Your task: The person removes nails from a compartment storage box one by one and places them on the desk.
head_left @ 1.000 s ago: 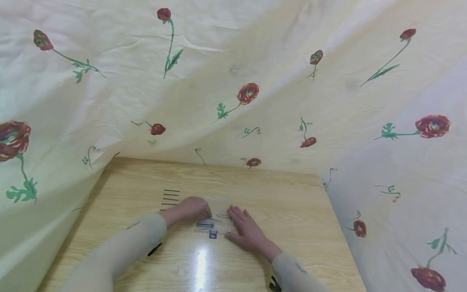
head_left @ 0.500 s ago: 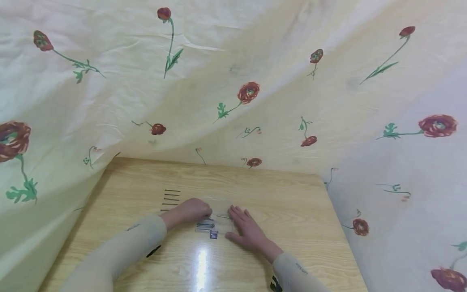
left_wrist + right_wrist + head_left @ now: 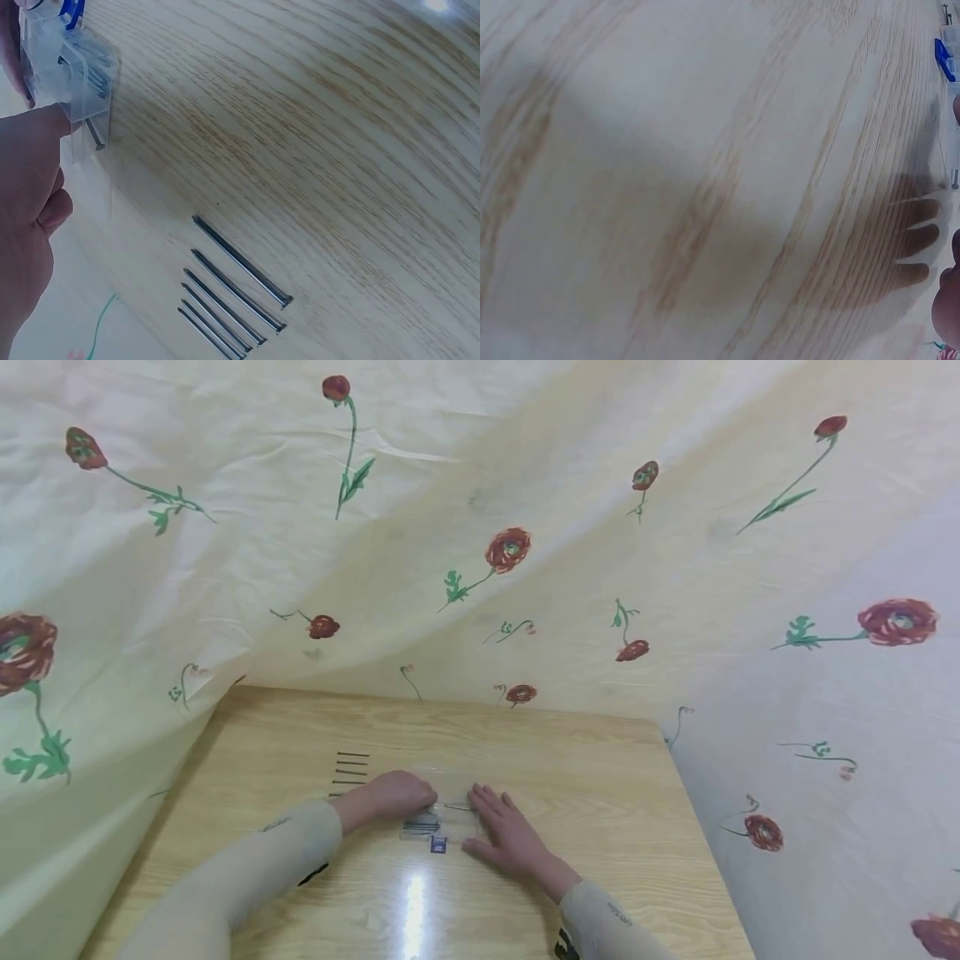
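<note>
A clear plastic box [image 3: 459,828] with a blue latch [image 3: 438,845] lies between the hands in the head view. Several nails [image 3: 420,825] sit in its left part, and a single nail [image 3: 457,807] lies near its far right. My left hand [image 3: 395,794] has its fingers curled at the box's far left side; in the left wrist view its fingertip reaches in at the wall, beside a nail [image 3: 94,135] seen through the plastic. I cannot tell whether those fingers pinch a nail. My right hand [image 3: 512,835] rests along the box's right side, fingers extended.
Several nails [image 3: 238,260] lie side by side in a row on the wooden table [image 3: 570,777], left of the box. A floral cloth [image 3: 420,568] hangs behind the table and along its sides. A bright reflection shows near the front.
A nail that showed at my left fingertips over the box a second ago is now hidden there. The left hand has shifted very slightly; the right hand stays in place.
</note>
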A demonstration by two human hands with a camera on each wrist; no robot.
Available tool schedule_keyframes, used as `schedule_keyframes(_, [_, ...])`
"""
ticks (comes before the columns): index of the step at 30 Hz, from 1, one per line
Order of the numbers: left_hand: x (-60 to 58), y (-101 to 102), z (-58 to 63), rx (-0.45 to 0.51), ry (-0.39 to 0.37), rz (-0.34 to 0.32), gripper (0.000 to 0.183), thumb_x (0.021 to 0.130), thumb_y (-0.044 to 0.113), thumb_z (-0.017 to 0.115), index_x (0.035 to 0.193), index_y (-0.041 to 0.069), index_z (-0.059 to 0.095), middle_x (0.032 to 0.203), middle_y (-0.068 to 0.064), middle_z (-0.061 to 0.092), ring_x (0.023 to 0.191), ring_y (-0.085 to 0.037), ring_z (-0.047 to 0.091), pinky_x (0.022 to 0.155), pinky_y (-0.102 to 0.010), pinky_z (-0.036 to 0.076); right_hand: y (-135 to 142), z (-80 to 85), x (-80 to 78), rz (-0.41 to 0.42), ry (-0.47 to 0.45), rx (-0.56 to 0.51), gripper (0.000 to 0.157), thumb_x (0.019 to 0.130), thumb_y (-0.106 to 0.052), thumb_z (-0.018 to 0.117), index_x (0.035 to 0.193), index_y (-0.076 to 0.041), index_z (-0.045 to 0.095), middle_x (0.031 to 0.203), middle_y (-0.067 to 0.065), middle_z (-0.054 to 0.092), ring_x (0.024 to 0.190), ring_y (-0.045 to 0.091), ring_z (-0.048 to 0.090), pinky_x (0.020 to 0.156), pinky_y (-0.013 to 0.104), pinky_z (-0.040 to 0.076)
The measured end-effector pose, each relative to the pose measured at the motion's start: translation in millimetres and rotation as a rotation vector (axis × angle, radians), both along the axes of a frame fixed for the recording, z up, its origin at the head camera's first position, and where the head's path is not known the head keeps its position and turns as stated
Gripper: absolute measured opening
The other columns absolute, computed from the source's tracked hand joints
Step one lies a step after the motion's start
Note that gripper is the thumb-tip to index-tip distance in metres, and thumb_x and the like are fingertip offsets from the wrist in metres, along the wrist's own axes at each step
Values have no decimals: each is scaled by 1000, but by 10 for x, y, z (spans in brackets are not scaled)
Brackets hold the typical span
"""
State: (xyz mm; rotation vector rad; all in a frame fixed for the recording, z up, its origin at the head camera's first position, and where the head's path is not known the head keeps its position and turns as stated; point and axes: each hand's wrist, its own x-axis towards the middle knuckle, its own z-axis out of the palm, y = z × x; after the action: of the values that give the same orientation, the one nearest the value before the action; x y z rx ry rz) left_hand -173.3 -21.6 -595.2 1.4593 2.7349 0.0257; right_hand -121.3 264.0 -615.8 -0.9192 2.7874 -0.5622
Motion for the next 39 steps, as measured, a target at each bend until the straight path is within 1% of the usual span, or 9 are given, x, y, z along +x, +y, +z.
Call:
schedule_keyframes(6, [6, -2, 28, -16, 1, -2, 17, 105, 21, 68, 89, 17, 69, 77, 7, 65, 63, -5, 56, 60, -17, 52, 16, -10, -9, -7, -2, 0, 88, 101, -57, 66, 168, -12, 31, 176, 7, 25, 162, 29, 23, 132, 54, 14])
schedule_keyframes(9, [7, -4, 45, -27, -10, 1, 17, 104, 21, 70, 87, 18, 69, 75, 7, 64, 61, -4, 54, 59, -16, 50, 27, -21, -18, -3, -9, 10, 89, 101, -59, 65, 169, -14, 30, 176, 5, 23, 163, 27, 22, 132, 53, 13])
schedule_keyframes(13, [11, -4, 55, -52, 0, -1, 17, 105, 21, 69, 88, 18, 69, 75, 7, 64, 61, -4, 54, 59, -16, 51, 29, -32, -28, -5, -8, 28, 90, 101, -62, 63, 169, -16, 29, 177, 2, 22, 163, 25, 20, 132, 51, 13])
schedule_keyframes(19, [34, -23, 21, -100, -23, 18, 14, 107, 21, 63, 94, 18, 65, 78, 6, 61, 65, -6, 54, 61, -18, 52, 11, -12, -24, 9, -4, -2, 88, 101, -58, 66, 168, -13, 32, 176, 7, 26, 162, 30, 24, 131, 55, 15])
schedule_keyframes(23, [39, -38, -20, -110, 16, -2, 8, 107, 19, 63, 100, 17, 66, 81, 6, 62, 66, -6, 55, 61, -18, 53, 5, 7, -21, 5, 1, 7, 87, 101, -58, 66, 168, -13, 33, 175, 7, 27, 162, 30, 25, 131, 55, 16])
schedule_keyframes(26, [40, -56, -13, -79, 26, -6, 7, 107, 18, 62, 101, 17, 65, 83, 6, 63, 67, -6, 56, 63, -17, 53, -1, 29, -19, -2, -8, 11, 87, 101, -58, 66, 168, -13, 33, 175, 6, 27, 162, 28, 24, 131, 54, 15])
schedule_keyframes(34, [74, -98, -7, 78, -47, 49, 9, 107, 16, 63, 97, 16, 63, 80, 6, 61, 67, -5, 56, 63, -16, 52, 4, 38, -24, 11, 11, 7, 88, 101, -57, 66, 168, -11, 32, 175, 8, 27, 162, 29, 24, 131, 55, 16])
schedule_keyframes(36, [77, -95, 1, 119, -72, 68, 10, 107, 16, 63, 96, 16, 63, 80, 6, 61, 66, -4, 54, 62, -15, 51, 8, 33, -25, 11, 14, 7, 87, 101, -57, 66, 168, -11, 33, 175, 8, 27, 162, 29, 25, 131, 55, 16])
schedule_keyframes(39, [79, -83, 15, 174, -104, 79, 13, 106, 15, 64, 94, 17, 61, 79, 8, 58, 65, -2, 51, 60, -14, 49, 13, 23, -28, 16, 12, 9, 88, 101, -57, 66, 168, -11, 32, 175, 9, 27, 162, 29, 25, 131, 54, 16])
